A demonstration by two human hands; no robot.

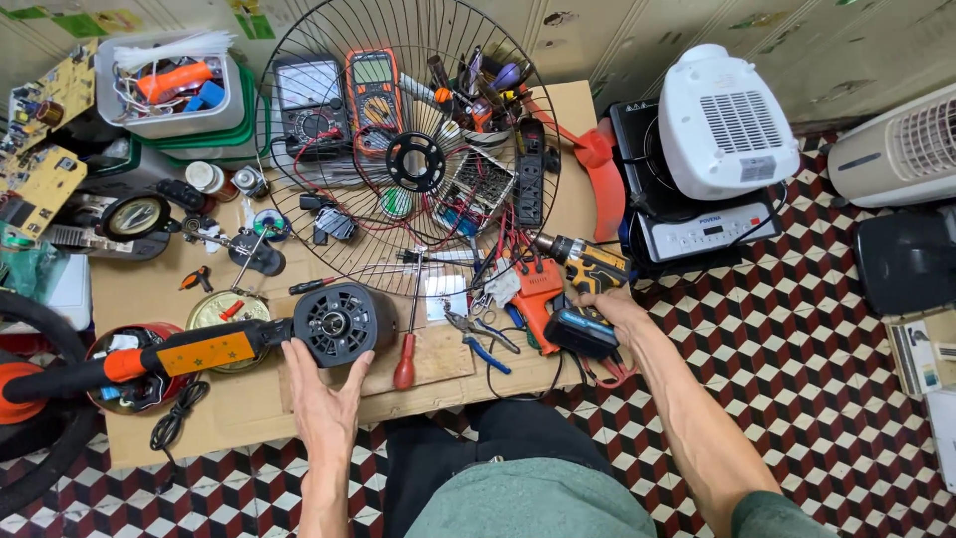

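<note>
a wire fan guard (398, 130) is leaning over the cluttered desk (249, 418), tools showing through it. at the desk's front edge a black round motor (344, 322) is lying on its side, its vented end facing up, touching the open left hand (321, 389). the right hand (607, 311) is gripping a yellow-black drill (583, 289) by its handle. a red screwdriver (406, 349) is lying just beside the motor.

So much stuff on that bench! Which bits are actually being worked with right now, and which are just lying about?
In use:
left hand on the black fan motor
right hand on the cordless drill

Lying about:
wire fan guard
red screwdriver
blue pliers
two multimeters
white heater
</note>
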